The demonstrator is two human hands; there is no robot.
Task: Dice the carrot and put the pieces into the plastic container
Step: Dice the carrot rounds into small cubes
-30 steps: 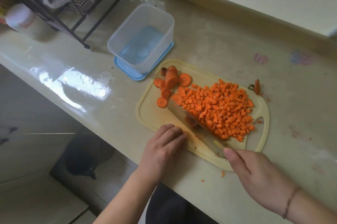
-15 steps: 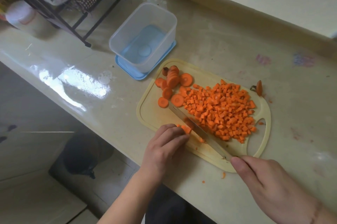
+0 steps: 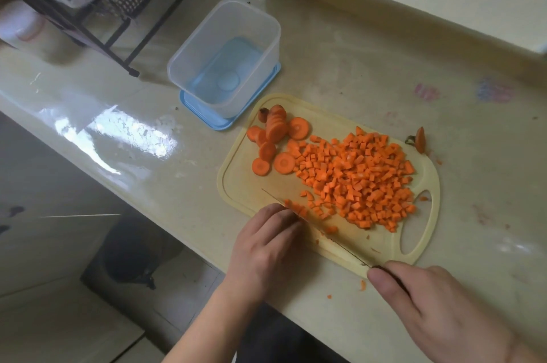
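Note:
A pale yellow cutting board lies on the counter with a large heap of diced carrot on its right half. Several round carrot slices sit at its far left corner. My right hand grips the handle of a knife whose blade stands on edge across the board's near side. My left hand rests with curled fingers at the blade, over a few carrot pieces. The clear plastic container stands empty on its blue lid beyond the board.
A carrot stem end lies at the board's far right edge, and small carrot bits are scattered on the counter. A black wire rack with bags stands at the back left. The counter edge runs diagonally below my hands.
The knife has pulled away from the diced heap toward my left hand and turned from flat to on edge. A few small pieces now lie by the blade.

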